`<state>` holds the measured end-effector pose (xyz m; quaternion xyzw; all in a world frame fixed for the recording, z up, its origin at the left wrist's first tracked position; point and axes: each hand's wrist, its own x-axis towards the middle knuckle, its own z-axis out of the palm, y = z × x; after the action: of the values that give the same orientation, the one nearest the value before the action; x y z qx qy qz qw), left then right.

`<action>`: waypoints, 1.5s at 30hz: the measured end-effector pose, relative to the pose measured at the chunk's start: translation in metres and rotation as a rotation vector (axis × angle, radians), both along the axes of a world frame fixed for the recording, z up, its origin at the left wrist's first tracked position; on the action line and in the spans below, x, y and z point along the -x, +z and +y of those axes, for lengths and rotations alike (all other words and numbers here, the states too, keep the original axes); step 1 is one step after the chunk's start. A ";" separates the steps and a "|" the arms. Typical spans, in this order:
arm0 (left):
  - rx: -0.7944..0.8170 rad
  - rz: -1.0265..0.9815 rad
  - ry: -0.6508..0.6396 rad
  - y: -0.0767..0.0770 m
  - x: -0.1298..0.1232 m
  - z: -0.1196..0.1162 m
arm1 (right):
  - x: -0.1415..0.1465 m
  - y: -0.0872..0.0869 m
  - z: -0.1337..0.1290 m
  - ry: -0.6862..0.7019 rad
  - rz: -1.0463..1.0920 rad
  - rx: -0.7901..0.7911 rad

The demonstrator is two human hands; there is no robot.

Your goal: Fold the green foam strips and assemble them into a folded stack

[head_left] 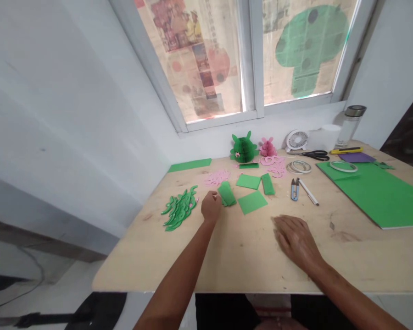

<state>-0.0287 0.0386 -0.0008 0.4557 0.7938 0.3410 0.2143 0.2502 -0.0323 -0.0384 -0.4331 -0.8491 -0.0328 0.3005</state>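
My left hand [211,207] is closed, its fingers curled at the left edge of a small stack of green tissue paper [227,194]. Whatever it may pinch is hidden by the fingers. My right hand [296,236] lies palm down on the wooden table [248,247], fingers stretched out and holding nothing. Beyond the tissue stack are two light green paper rectangles [252,202] and a narrow green folded piece [267,184]. Left of my left hand is a pile of green paper cutouts [181,209]. Pink paper cutouts [217,177] lie just behind it.
A green honeycomb paper figure [243,147] and a smaller pink one [267,147] stand by the wall. Blue thread snips [294,190], a white pen [309,191], tape rolls [298,167], black scissors [315,155] and a large green sheet [375,197] lie to the right.
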 end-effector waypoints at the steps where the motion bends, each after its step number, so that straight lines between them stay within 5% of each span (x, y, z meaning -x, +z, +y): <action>1: -0.043 0.049 -0.024 -0.001 -0.003 -0.002 | 0.000 0.000 0.000 -0.002 -0.001 0.000; 4: -0.099 0.223 -0.184 -0.010 -0.011 -0.004 | -0.001 0.000 0.000 -0.003 -0.004 -0.003; 8: 0.058 0.659 -0.472 -0.023 -0.012 0.000 | -0.001 0.001 0.000 -0.010 -0.013 -0.005; 12: 0.121 0.767 -0.557 -0.030 -0.004 0.005 | 0.001 0.004 -0.002 -0.019 -0.018 0.003; 22: 0.089 0.748 -0.573 -0.031 0.001 0.004 | 0.002 0.011 0.008 -0.029 -0.012 0.041; 31: -0.230 0.698 -0.504 -0.014 -0.012 -0.004 | 0.046 0.056 0.083 -0.002 -0.337 0.260; 38: -0.060 0.793 -0.659 0.005 -0.040 0.009 | 0.082 0.074 0.120 0.054 -0.504 0.289; 45: 0.049 0.844 -0.669 0.012 -0.048 0.019 | 0.082 0.062 0.099 0.045 -0.523 0.234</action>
<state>0.0198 0.0572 0.0116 0.7760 0.6301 0.0227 -0.0157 0.1684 0.0668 0.0232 -0.4225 -0.9053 -0.0388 0.0199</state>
